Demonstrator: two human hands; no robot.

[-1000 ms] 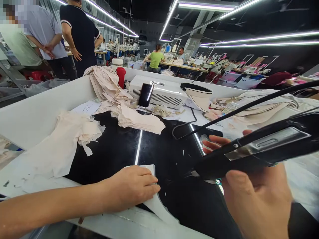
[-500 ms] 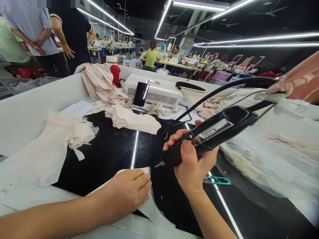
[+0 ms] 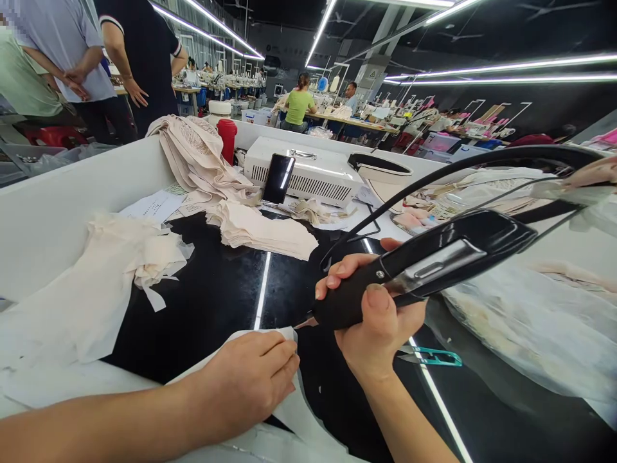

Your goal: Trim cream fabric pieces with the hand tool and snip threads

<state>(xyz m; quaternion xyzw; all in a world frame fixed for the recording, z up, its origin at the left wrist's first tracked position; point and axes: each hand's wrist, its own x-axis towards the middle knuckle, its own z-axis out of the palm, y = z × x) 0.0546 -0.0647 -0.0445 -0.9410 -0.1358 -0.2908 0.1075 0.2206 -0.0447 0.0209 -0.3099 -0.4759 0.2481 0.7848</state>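
My left hand [image 3: 250,379] is closed, its fingers bunched over the near end of a thin white fabric piece [image 3: 303,415] on the black work surface [image 3: 226,283]. My right hand [image 3: 378,331] grips a black corded handheld cutter [image 3: 434,257], thumb along its near side. The cutter slants down to the left, and its thin pointed tip is at the fabric's edge beside my left fingertips. Whether tip and fabric touch, I cannot tell. To the right of my right wrist lie teal-handled thread snips [image 3: 436,356].
Beige cut pieces [image 3: 265,235] lie stacked ahead, with a loose fabric heap [image 3: 149,257] at left. Behind them stand a phone [image 3: 278,179], a white vented box [image 3: 313,170] and a red bottle [image 3: 227,139]. Plastic-bagged material [image 3: 535,321] is at right. The cutter's cable [image 3: 434,168] arches overhead.
The cutter's tip has come left to the edge of the white fabric, and its body lies at a flatter slant. My left hand keeps its hold. The whole view has shifted slightly.
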